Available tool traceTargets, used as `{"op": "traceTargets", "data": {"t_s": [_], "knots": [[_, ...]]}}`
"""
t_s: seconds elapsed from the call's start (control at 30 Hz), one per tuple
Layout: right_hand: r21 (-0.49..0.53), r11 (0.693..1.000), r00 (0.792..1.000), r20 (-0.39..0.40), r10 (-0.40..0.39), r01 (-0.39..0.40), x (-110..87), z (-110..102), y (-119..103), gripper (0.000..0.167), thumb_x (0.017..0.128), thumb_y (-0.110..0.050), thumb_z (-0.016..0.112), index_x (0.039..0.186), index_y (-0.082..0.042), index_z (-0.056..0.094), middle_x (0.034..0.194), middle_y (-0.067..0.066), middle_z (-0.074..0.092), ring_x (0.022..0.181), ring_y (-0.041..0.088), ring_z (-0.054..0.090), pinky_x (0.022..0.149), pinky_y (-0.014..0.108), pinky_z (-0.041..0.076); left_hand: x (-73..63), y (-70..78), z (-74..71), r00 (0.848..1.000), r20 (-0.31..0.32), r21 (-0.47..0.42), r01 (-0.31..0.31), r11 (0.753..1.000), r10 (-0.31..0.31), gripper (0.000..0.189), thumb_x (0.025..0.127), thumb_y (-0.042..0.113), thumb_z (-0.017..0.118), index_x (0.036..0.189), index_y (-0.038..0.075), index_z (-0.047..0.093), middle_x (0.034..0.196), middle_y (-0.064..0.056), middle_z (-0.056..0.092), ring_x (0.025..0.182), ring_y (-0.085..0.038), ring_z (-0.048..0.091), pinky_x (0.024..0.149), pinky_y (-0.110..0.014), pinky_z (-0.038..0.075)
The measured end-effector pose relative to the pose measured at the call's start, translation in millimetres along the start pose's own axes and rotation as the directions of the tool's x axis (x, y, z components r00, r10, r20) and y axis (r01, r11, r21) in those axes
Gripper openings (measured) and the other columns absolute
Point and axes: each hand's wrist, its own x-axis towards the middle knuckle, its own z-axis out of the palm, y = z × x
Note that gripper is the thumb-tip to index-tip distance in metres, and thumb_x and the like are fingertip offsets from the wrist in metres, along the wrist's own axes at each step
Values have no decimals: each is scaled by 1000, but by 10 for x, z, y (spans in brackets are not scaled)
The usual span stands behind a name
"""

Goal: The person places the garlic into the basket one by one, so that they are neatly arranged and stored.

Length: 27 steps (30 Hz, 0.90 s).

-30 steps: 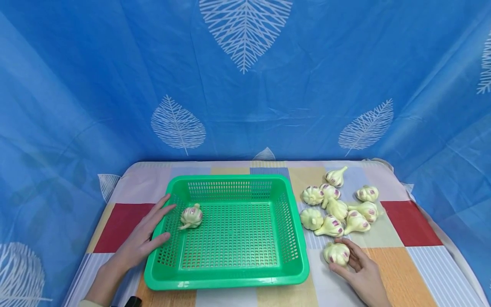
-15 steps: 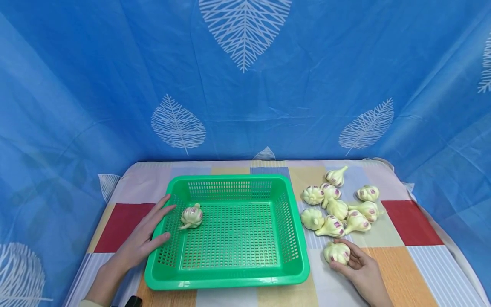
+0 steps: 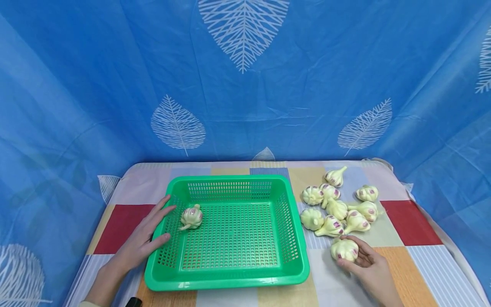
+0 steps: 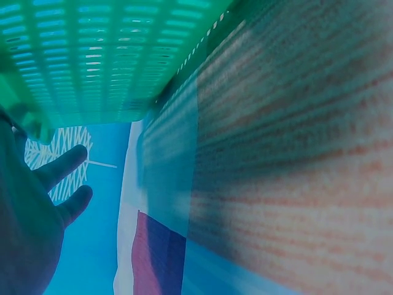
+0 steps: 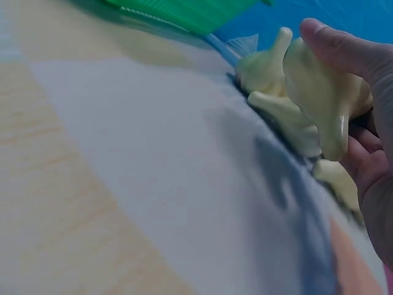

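My right hand (image 3: pixel 370 264) grips a garlic bulb (image 3: pixel 344 250) between thumb and fingers, just in front of the loose pile. In the right wrist view this garlic bulb (image 5: pixel 319 86) is raised over the cloth, stem end down, its shadow below. My left hand (image 3: pixel 143 238) rests with spread, straight fingers on the left rim of a green plastic basket (image 3: pixel 226 285). The left wrist view shows that hand (image 4: pixel 37 203) beside the perforated basket wall (image 4: pixel 104 61). Inside the basket, near its left side, lies one garlic bulb (image 3: pixel 191 216) with purple streaks.
Several garlic bulbs (image 3: pixel 337 210) lie clustered right of the basket, with one bulb (image 3: pixel 335 176) at the back and another (image 3: pixel 367 193) to the right. A patchwork tablecloth (image 3: pixel 410 224) covers the table. Blue curtains (image 3: pixel 245 115) with white leaves enclose the back and sides.
My right hand has lifted the garlic bulb slightly and moved it a little right, nearer the pile. The left hand and the basket have stayed put.
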Motion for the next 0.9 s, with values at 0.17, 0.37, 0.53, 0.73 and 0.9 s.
{"op": "traceTargets", "data": {"t_s": [0.17, 0.37, 0.53, 0.73, 0.9], "knots": [[-44, 997, 998, 5, -58, 58, 94, -19, -169, 68, 75, 1, 87, 137, 4, 58, 119, -15, 68, 103, -1, 65, 81, 17, 53, 3, 0, -8, 1000, 5, -8, -7, 1000, 7, 71, 88, 12, 69, 153, 10, 41, 167, -5, 16, 149, -9, 16, 98, -74, 34], [-69, 985, 986, 68, -154, 159, 248, -3, -375, 66, 76, -1, 87, 136, 0, 59, 123, -9, 67, 107, -2, 63, 83, 16, 52, -1, -11, -2, 1000, 7, -13, -9, 1000, 9, 71, 89, 11, 68, 154, 10, 40, 167, -5, 16, 149, -10, 16, 97, -73, 35], [-45, 987, 979, 141, -150, 157, 364, 56, -563, 64, 79, -7, 86, 137, -4, 59, 127, -2, 64, 108, 2, 64, 83, 20, 54, -3, -10, 9, 1000, 6, -15, -3, 1000, 3, 70, 89, 12, 67, 154, 10, 40, 167, -3, 15, 149, -10, 16, 98, -72, 34], [-35, 983, 962, 211, -172, 183, 461, 112, -749, 62, 82, -9, 85, 138, -8, 59, 133, 4, 61, 110, 5, 62, 85, 20, 53, 4, -3, 6, 1000, 1, -12, 1, 1000, -1, 69, 90, 13, 67, 154, 11, 41, 167, -2, 16, 148, -13, 18, 99, -73, 32], [-13, 980, 948, 258, -188, 198, 516, 193, -906, 63, 81, -9, 85, 138, -6, 59, 133, 10, 61, 111, 6, 63, 87, 21, 53, 0, -7, 2, 1000, 1, -3, 3, 1000, -3, 69, 90, 14, 66, 154, 12, 40, 167, -3, 16, 148, -14, 18, 99, -72, 32]]}}
